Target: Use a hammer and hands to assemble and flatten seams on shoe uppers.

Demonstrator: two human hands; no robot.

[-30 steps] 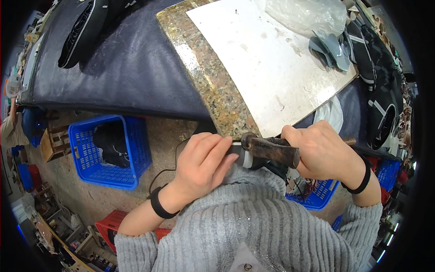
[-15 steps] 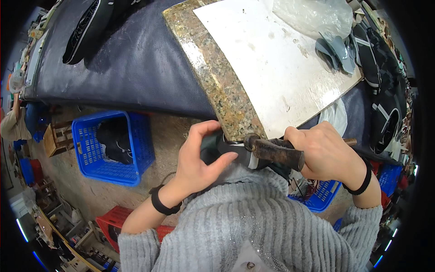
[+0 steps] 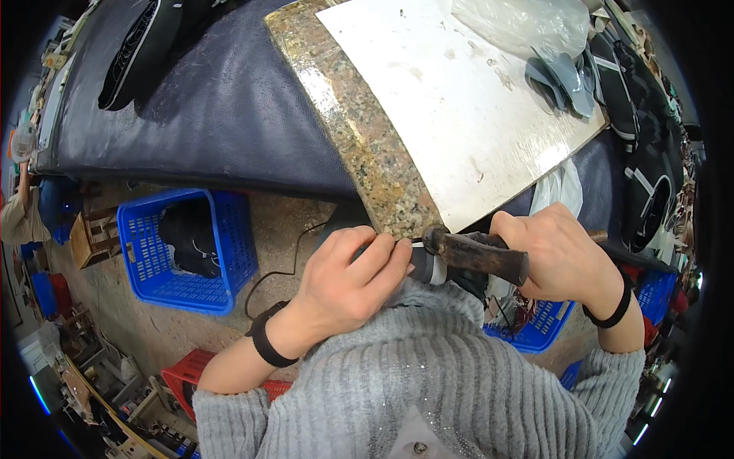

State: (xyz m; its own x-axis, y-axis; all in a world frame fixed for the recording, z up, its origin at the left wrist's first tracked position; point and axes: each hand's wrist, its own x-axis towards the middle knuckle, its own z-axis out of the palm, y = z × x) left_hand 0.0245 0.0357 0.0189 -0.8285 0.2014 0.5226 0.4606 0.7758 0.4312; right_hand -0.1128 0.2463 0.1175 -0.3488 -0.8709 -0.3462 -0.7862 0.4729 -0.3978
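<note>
My right hand (image 3: 552,252) is closed round the handle of an old hammer (image 3: 482,258) with a dark, worn metal head. The head hovers by the near corner of the granite slab (image 3: 375,145). Just left of it is a dark piece with a pale grey band (image 3: 434,268), mostly hidden under the hammer and my fingers; its kind cannot be made out. My left hand (image 3: 348,283) has its fingers bent together over this piece at the slab's corner.
A white sheet (image 3: 443,99) covers much of the slab, with clear plastic (image 3: 527,23) and grey cut pieces (image 3: 562,80) on it. Black shoes (image 3: 134,57) lie on the dark padded bench (image 3: 222,107). A blue crate (image 3: 183,298) and a red crate (image 3: 183,371) stand below.
My left hand has gone from thumb and fingers spread apart to fingers bent together over the dark piece, moving slightly right. The hammer has shifted a little right.
</note>
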